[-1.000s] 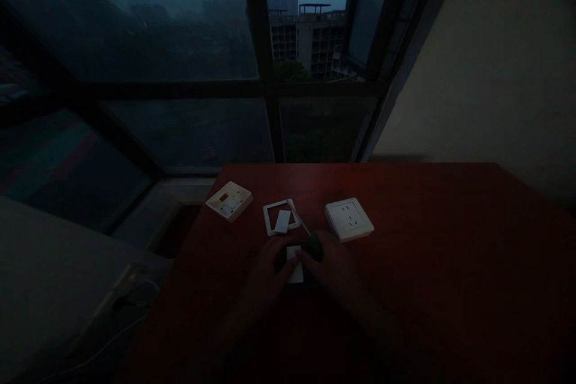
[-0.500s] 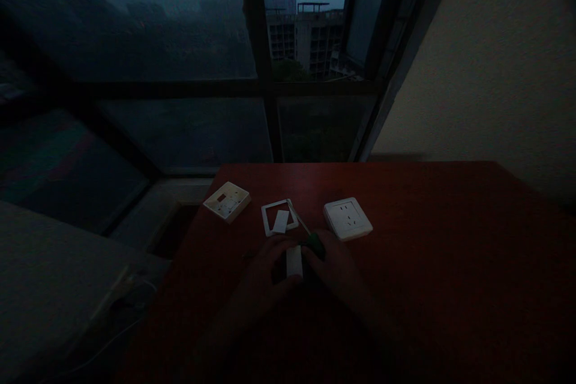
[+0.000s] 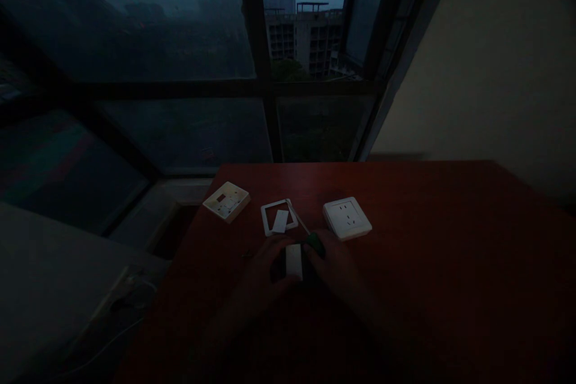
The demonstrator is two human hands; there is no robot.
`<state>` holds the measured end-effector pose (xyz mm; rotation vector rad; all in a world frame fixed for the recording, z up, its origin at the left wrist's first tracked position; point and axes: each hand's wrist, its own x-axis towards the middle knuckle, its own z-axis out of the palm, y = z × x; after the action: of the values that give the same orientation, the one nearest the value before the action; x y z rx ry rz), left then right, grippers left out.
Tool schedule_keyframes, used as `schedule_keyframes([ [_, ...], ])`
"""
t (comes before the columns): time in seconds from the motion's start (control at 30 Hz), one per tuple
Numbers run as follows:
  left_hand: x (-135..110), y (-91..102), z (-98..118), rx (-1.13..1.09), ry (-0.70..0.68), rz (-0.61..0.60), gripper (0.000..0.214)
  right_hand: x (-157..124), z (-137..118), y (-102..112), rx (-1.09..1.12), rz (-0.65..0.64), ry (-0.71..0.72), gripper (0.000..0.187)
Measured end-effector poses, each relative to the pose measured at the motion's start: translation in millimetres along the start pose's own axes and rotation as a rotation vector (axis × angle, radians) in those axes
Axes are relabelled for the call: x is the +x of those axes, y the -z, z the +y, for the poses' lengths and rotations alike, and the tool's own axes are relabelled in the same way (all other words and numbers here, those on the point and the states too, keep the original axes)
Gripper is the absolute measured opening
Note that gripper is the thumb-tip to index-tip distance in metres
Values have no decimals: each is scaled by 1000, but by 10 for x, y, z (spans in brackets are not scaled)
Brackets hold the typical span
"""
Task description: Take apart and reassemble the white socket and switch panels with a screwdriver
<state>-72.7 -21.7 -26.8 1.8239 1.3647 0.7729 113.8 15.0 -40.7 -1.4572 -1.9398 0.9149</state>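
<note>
My left hand (image 3: 270,267) is closed around a small white rectangular switch piece (image 3: 294,261), its fingers at the far end and its thumb at the near end. Beside it, my right hand (image 3: 333,258) grips the green handle of a screwdriver (image 3: 315,244). The shaft points away and to the left, its tip over or near a square white frame (image 3: 266,219). Inside and across that frame's near edge lies a small white plate (image 3: 280,221). Dim light hides the details of the fingers.
An open white back box (image 3: 228,201) lies at the table's far left. On the right is a white wall socket (image 3: 348,218) with several slots. Small screws (image 3: 246,254) lie left of my left hand. The red-brown table (image 3: 427,222) stands by a window.
My right hand and the screwdriver have shifted very slightly, and the thumb sits a little further from the white piece. The other parts lie as before.
</note>
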Motion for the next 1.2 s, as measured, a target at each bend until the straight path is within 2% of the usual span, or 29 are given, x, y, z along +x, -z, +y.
schedule_keyframes([
  [0.33,12,-21,5,-35,12,38,36,-20,-38,-27,-41,18,-60,24],
  [0.5,14,-76,-17,-60,109,99,35,-12,-40,-23,-60,9,-65,25],
  [0.73,62,-100,-22,-130,220,91,40,8,2,-55,-82,10,-76,27],
  [1.0,90,-111,3,-58,152,122,26,12,-67,-52,-159,21,-114,21],
  [1.2,110,-128,-1,4,203,142,23,30,-74,-56,-187,12,-111,21],
])
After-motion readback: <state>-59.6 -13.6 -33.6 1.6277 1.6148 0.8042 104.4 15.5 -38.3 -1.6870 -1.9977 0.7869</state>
